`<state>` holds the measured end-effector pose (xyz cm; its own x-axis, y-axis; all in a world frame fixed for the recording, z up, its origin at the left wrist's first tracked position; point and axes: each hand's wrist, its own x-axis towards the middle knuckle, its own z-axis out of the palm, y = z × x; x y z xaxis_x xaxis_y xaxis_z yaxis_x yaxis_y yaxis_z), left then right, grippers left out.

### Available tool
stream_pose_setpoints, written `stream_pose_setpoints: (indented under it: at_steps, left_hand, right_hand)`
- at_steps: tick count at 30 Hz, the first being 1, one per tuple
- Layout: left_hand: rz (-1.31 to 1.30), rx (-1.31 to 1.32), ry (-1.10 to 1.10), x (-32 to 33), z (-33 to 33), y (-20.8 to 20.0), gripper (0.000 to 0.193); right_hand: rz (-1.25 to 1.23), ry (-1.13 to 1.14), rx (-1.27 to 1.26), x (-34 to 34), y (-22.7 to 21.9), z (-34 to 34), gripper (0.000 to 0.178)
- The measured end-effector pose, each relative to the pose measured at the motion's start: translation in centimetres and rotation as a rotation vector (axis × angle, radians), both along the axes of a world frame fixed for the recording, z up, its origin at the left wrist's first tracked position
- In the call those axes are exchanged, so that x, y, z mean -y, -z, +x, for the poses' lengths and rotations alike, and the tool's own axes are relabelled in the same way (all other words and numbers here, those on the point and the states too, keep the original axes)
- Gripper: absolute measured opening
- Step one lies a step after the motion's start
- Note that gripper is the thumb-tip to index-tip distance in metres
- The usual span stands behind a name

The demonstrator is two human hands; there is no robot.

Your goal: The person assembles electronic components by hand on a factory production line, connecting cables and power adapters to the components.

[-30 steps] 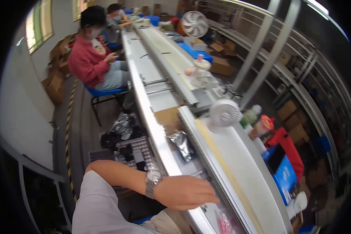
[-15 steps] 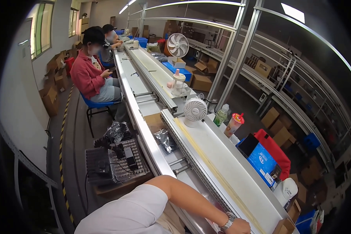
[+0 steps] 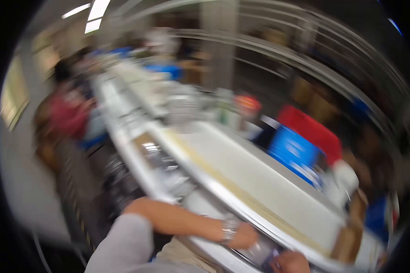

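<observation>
My left hand (image 3: 243,236), with a silver metal watch (image 3: 229,229) on the wrist, is low over the trough of the workbench. At the bottom of the picture, to its right, is my right hand (image 3: 290,262). Between them lies a pale, see-through thing (image 3: 261,251) that looks like clear plastic, with a dark bluish patch near the right hand. Motion smears the fingers of both hands, so I cannot tell whether either one grips it.
A long white bench (image 3: 259,182) runs away to the far left. On it stand a small white fan (image 3: 182,109) and a cup with a red top (image 3: 247,103). Right of it are a blue box (image 3: 294,152), a red thing (image 3: 312,129) and a cardboard box (image 3: 348,236). Someone in red (image 3: 68,113) sits at left.
The view has swung to the right and blurred. My left hand now appears further left and higher in the picture. My right hand and the see-through thing between the hands have come into sight.
</observation>
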<state>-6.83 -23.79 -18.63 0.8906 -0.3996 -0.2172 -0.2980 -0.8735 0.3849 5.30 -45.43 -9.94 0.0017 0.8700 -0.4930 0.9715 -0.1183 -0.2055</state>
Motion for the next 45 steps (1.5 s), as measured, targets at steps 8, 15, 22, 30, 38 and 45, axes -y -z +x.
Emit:
stream_pose_setpoints:
  at_steps: [8, 15, 22, 30, 38, 45]
  left_hand:
    - [0.034, -0.045, -0.038, -1.4, -2.6, -4.7, 0.028]
    - [-0.047, -0.373, 0.120, -0.4, 0.2, -5.2, 0.025]
    - [-0.046, -0.465, 0.121, -0.7, -1.8, -5.3, 0.024]
    - [0.094, -0.527, 0.083, -3.8, -1.5, -3.3, 0.029]
    - [0.083, -0.400, 0.014, -5.7, -4.1, -2.9, 0.018]
    - [0.024, -0.445, -0.036, -4.9, -3.2, -2.8, 0.022]
  right_hand:
    - [0.255, 0.106, -0.210, -0.2, 5.1, 1.5, 0.027]
    - [0.130, 0.181, -0.262, 1.5, 3.8, 1.4, 0.028]
    - [0.097, 0.115, -0.388, -0.1, 4.2, -0.2, 0.023]
    - [-0.203, 0.124, -0.243, 0.1, 4.0, 1.4, 0.021]
    - [-0.309, 0.216, -0.063, 0.0, 0.9, 3.7, 0.015]
    - [-0.193, 0.224, 0.001, 0.1, 3.5, 2.5, 0.015]
